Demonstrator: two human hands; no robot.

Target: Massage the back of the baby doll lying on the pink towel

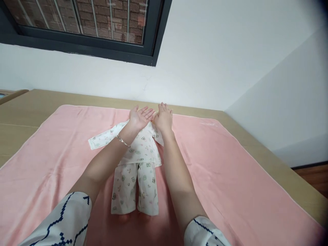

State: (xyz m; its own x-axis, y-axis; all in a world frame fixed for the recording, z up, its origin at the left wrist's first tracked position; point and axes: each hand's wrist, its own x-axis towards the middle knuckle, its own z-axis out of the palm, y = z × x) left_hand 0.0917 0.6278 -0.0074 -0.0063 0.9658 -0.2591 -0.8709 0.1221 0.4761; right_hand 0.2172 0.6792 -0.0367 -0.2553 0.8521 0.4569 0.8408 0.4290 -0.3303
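Note:
A small white pajama top (144, 145) with a fine coloured print lies spread over the upper end of matching pajama pants (148, 188). One sleeve reaches out to the left; the other is partly covered by my right forearm. Above the collar area, my left hand (141, 117) is palm up with its fingers stretched, holding nothing. Beside it, my right hand (164, 118) shows its back, fingers extended at the top's right shoulder. Whether it touches the cloth I cannot tell. The collar is hidden behind the hands. Faint reddish shapes show below the pant hems, too unclear to name.
A pink blanket (217, 177) with some wrinkles lies under the clothes on a light wooden surface (15, 112). White walls (205, 61) rise behind and to the right. A dark-framed window (102, 44) with bars is at the upper left.

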